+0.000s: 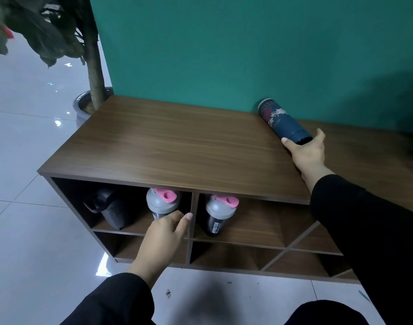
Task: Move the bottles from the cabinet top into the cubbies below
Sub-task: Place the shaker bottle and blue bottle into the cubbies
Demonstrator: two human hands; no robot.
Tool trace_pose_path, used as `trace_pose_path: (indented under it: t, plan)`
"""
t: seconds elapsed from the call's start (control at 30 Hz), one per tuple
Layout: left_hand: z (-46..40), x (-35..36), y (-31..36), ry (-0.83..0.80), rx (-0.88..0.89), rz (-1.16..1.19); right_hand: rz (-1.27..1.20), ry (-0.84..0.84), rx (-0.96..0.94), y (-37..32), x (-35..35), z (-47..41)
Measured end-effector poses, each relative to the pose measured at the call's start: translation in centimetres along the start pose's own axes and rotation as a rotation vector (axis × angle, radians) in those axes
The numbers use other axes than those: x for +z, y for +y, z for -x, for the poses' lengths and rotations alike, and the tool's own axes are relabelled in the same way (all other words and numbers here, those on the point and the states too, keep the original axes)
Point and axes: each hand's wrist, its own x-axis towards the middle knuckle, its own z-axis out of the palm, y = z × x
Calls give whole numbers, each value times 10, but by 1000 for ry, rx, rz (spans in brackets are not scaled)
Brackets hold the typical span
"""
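Right hand (305, 151) cups the cap end of the blue patterned bottle (284, 120), which lies on its side on the cabinet top (177, 146) against the green wall (224, 43); my fingers are spread, not yet closed. I judge it rigid, smooth and prone to roll, so mid-body suits best. My left hand (165, 233) grips a grey-lidded shaker (162, 204) in the upper left cubby (130, 227). A second shaker (218, 215) carries white lettering I cannot read.
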Motion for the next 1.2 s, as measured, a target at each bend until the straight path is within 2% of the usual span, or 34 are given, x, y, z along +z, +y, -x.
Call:
trace_pose_path:
  t: [0.2, 0.33, 0.43, 0.5, 0.63, 0.7, 0.77, 0.87, 0.97, 1.03, 1.13, 1.2]
  plan:
    - [0, 4, 3, -28, -13, -10, -26, 73, -6, 2, 2, -4]
    - [1, 5, 9, -25, 26, -18, -203, 193, -53, 0, -16, 26]
    - [5, 3, 13, -22, 55, -2, -307, 221, -171, -8, -42, 63]
    - [12, 2, 17, 0, 102, 22, -391, 150, -277, -18, -68, 100]
    - [39, -5, 30, 198, 319, 57, -378, -8, -465, -33, -129, 181]
    - [54, -6, 34, 291, 515, 57, -327, -94, -514, -33, -155, 212]
    - [68, -1, 38, 365, 711, -66, -265, -206, -533, -24, -170, 238]
    - [84, 19, 41, 320, 837, -254, -108, -380, -482, 1, -170, 268]
    - [92, 42, 44, 224, 838, -353, 72, -450, -443, 27, -163, 281]
    - [93, 54, 45, 133, 809, -369, 19, -481, -346, 40, -156, 287]
    - [91, 70, 47, 9, 689, -321, -292, -470, -97, 65, -135, 289]
    - [87, 83, 50, -88, 595, -259, -388, -463, 38, 84, -114, 288]
